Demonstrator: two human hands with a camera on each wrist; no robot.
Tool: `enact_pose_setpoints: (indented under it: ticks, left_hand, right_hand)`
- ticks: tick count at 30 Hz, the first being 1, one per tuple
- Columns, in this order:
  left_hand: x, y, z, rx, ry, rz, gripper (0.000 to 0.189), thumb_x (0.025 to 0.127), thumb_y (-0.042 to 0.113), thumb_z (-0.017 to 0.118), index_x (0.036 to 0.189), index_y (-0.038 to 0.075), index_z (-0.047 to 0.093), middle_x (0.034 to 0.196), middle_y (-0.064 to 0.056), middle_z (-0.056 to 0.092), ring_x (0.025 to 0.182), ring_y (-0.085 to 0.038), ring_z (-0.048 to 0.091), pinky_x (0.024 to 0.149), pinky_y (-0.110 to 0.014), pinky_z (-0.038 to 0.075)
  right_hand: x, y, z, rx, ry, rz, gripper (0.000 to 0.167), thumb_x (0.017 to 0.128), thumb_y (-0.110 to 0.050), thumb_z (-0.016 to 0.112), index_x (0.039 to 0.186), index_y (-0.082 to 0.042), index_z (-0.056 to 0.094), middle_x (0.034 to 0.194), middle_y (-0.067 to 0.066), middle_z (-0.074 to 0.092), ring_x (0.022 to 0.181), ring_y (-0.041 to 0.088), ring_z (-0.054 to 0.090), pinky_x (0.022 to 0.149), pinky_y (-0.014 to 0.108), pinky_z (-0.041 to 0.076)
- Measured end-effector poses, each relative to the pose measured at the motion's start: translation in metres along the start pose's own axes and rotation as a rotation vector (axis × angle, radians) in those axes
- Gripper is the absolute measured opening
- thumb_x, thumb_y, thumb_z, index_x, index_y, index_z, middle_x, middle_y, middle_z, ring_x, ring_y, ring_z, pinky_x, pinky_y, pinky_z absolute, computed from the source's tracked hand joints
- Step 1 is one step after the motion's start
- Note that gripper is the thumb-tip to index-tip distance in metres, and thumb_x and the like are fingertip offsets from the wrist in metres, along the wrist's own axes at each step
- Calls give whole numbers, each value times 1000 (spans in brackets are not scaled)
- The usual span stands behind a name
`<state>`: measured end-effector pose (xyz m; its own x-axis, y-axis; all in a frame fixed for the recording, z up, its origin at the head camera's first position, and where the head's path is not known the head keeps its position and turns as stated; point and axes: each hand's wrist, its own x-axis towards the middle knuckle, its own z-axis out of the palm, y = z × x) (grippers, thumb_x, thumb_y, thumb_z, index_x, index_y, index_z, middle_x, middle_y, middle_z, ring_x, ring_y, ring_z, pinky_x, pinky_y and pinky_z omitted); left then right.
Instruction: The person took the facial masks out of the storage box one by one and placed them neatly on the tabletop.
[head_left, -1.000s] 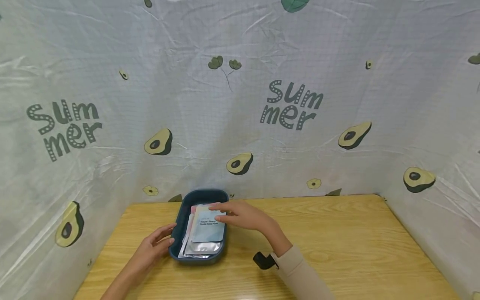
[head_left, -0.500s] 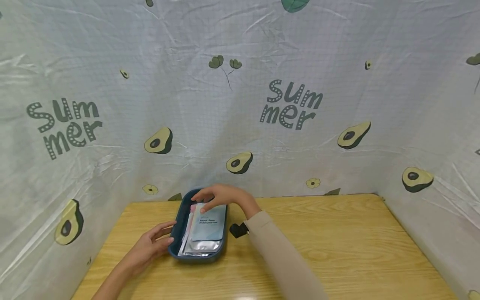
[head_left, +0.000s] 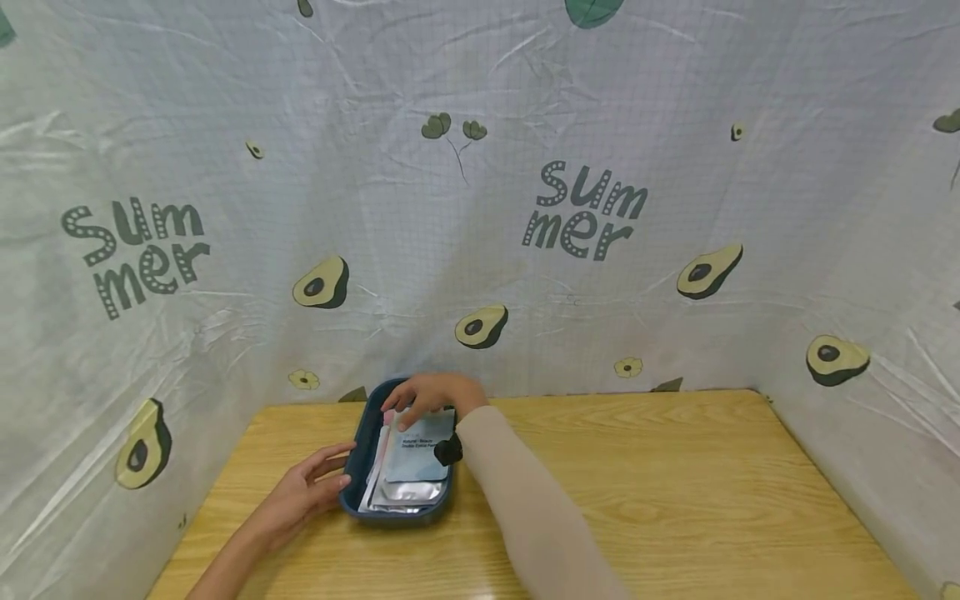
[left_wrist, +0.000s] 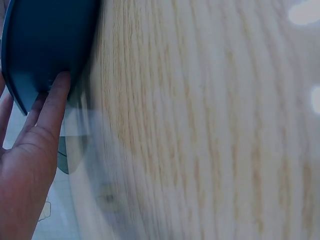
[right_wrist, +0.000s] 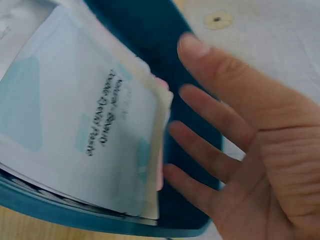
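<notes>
A dark blue rectangular bin (head_left: 363,446) holds a stack of flat packets, the top one a pale blue packet (head_left: 416,467) with dark print. My left hand (head_left: 300,496) touches the bin's left side, its fingers extended along the outer wall, also seen on the bin wall (left_wrist: 47,50) in the left wrist view. Over the far end of the bin my right hand (head_left: 435,395) reaches in with loosely bent, spread fingers. In the right wrist view those fingers (right_wrist: 200,150) point at the packets' edge, with nothing gripped between them and the thumb.
The bin stands at the left rear of a wooden table (head_left: 660,492), close to a white curtain (head_left: 405,250) printed with avocados. A black wrist camera (head_left: 447,451) on the right arm overlaps the bin's right side.
The right hand has moved left from the bin's right rim to its far end, over the top of the packets. The left hand stays at the bin's left side.
</notes>
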<state>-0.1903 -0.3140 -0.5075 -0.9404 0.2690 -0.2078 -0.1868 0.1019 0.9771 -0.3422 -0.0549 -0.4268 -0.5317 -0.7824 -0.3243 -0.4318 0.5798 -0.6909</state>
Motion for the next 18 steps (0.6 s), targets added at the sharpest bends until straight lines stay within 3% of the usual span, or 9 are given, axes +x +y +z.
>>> enact_pose_setpoints:
  ticks: [5, 9, 18]
  left_hand:
    - [2, 1, 0, 3, -2, -7, 67, 101, 17, 65, 158, 7, 31, 158, -31, 30, 127, -27, 56, 99, -38, 55]
    - [4, 4, -1, 3, 7, -13, 68, 100, 18, 67, 158, 9, 32, 157, -30, 32, 129, -29, 55, 100, -40, 54]
    - [0, 0, -1, -11, -7, -11, 66, 102, 17, 64, 158, 9, 31, 156, -31, 32, 128, -28, 56, 100, -39, 54]
  right_hand:
    - [3, 6, 9, -51, 47, 109, 51, 90, -25, 80, 139, -24, 65, 139, 6, 63, 125, 19, 56, 107, 37, 46]
    - [4, 6, 11, -70, 66, 174, 48, 87, -21, 83, 132, -29, 69, 138, 4, 63, 125, 19, 56, 108, 41, 45]
    - [5, -10, 27, -358, 70, 259, 46, 77, -18, 91, 114, -37, 69, 136, -7, 58, 107, 12, 52, 94, 36, 51]
